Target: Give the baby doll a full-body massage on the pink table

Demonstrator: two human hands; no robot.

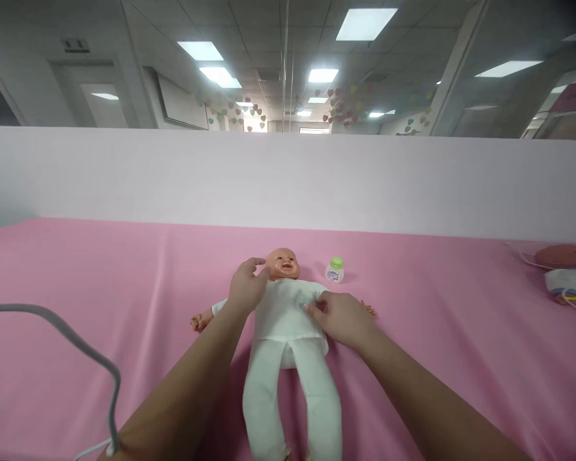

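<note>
A baby doll lies on its back in a white long-sleeved top and white trousers. My left hand is beside the doll's head and shoulder, thumb and forefinger apart and holding nothing visible; whether the fingertips touch the head I cannot tell. At the doll's upper arm on the right side of the view, my right hand has its fingers closed on the cloth of the top. That doll arm is largely hidden behind my right hand, with only its fingers showing. A small clear bottle with a green cap stands near the head.
Pink cloth covers the surface, with a white wall and glass behind it. A grey cable curves in at the left, by my forearm. Another doll and a white cloth item lie at the right edge.
</note>
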